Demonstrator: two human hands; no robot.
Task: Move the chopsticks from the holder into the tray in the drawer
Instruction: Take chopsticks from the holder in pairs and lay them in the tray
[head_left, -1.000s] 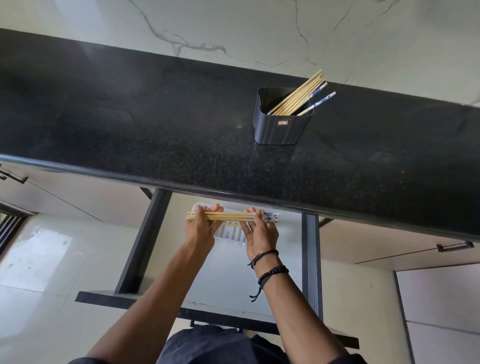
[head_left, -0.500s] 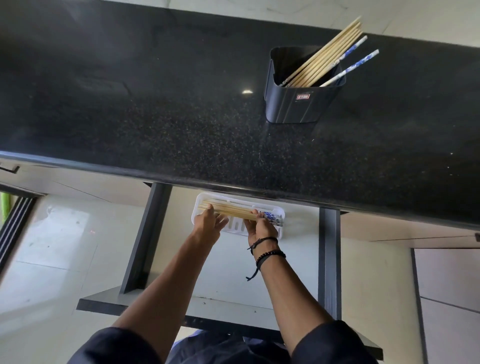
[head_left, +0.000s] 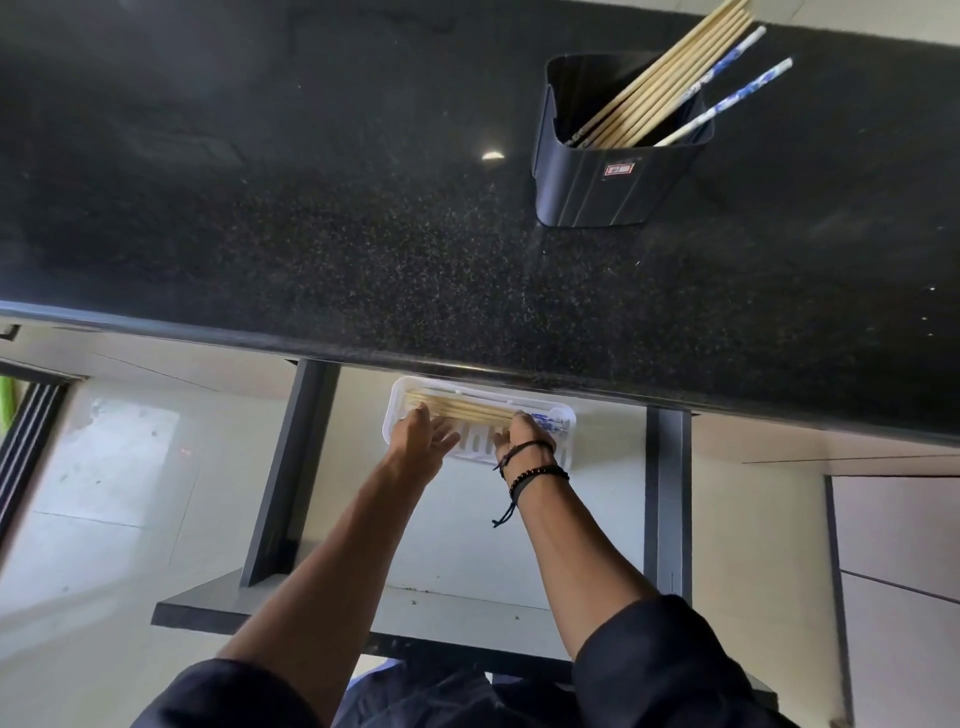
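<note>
Chopsticks lie in the tray just beyond the fingers.

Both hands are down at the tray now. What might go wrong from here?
The chopsticks span nearly the tray's whole length; if the right hand releases carelessly, an end may ride up its rim. The remaining chopsticks lean far out of the holder; a hasty grab may tip it.

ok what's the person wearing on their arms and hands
The left hand and right hand are ungloved. Dark sleeves end around the elbows. The right wrist has a black cord bracelet with a loose tail and a black beaded bracelet; the left wrist has none.
</note>
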